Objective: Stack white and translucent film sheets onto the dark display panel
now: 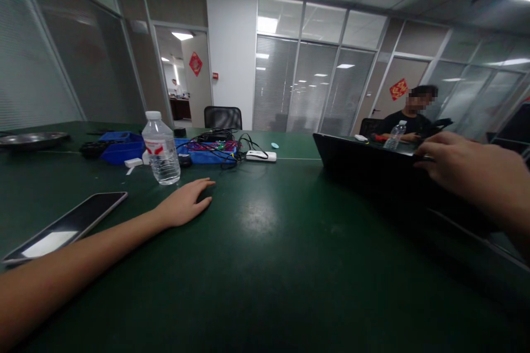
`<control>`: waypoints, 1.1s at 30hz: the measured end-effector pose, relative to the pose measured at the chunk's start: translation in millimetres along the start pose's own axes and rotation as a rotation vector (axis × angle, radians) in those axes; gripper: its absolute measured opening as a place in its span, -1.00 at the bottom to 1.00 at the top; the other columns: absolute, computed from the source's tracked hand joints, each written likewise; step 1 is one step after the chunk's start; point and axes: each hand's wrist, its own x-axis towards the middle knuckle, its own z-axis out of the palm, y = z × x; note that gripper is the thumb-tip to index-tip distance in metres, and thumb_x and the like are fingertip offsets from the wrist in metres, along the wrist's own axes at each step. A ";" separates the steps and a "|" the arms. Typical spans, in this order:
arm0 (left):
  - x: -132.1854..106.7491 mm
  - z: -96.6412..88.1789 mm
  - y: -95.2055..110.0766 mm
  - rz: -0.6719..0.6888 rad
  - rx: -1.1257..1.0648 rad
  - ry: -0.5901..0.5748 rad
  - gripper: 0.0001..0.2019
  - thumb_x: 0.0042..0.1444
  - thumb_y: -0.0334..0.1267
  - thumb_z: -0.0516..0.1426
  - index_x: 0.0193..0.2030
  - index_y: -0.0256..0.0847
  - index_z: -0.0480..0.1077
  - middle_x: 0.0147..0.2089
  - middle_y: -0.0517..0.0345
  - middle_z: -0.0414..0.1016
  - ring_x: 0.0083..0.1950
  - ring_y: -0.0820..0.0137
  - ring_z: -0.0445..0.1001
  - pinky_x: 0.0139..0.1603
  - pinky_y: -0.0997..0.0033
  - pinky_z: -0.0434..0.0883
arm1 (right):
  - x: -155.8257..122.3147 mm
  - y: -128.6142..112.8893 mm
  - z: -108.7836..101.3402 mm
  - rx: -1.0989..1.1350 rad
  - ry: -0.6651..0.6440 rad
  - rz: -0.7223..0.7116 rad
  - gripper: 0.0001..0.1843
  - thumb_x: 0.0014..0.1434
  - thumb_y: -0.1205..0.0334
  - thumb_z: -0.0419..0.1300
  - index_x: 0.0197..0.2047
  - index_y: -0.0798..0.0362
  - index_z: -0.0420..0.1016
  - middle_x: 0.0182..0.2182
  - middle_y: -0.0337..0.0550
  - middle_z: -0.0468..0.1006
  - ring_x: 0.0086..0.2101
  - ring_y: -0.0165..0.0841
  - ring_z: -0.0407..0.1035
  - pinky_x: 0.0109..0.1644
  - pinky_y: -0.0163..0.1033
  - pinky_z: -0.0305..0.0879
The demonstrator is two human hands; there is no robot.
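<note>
"What are the fingers (433, 145) of the right hand (464, 168) doing?"
"Bent, pinching the tilted dark panel (364, 164) by its upper edge."
"And the left hand (184, 205)?"
"Well left of the panel, resting on the table (269, 270), fingers loosely spread."

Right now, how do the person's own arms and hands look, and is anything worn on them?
The left hand and right hand are ungloved, and no sleeve shows on either forearm. What may be a ring shows on one right finger, too blurred to confirm.
</note>
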 end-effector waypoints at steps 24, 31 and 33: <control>1.5 -0.9 0.0 -0.014 -0.024 0.002 -0.26 0.27 0.17 -0.03 0.41 -0.31 0.35 0.49 -0.20 0.31 0.48 0.02 0.32 0.51 -0.02 0.22 | -7.3 7.4 11.1 -0.034 0.016 0.110 -0.43 0.43 -0.10 -0.16 0.17 -0.04 0.54 -0.04 0.15 0.64 -0.22 0.01 0.50 -0.37 -0.05 0.20; 3.5 2.8 -1.5 -0.009 -0.039 0.009 -0.24 0.26 0.20 -0.02 0.39 -0.35 0.37 0.49 -0.23 0.32 0.48 -0.01 0.32 0.51 -0.01 0.22 | -20.8 -7.5 -30.1 0.031 0.129 0.038 -0.42 0.33 -0.20 -0.11 0.09 -0.10 0.56 -0.20 0.06 0.67 -0.44 -0.08 0.43 -0.45 -0.08 0.14; 4.3 3.5 -2.0 -0.011 -0.049 0.014 -0.23 0.26 0.21 -0.02 0.40 -0.35 0.36 0.49 -0.23 0.31 0.49 -0.01 0.31 0.52 0.00 0.20 | -30.3 -21.1 -38.3 0.042 0.251 -0.045 -0.43 0.35 -0.21 -0.12 0.07 -0.11 0.56 -0.22 0.00 0.69 -0.48 -0.09 0.44 -0.49 -0.11 0.11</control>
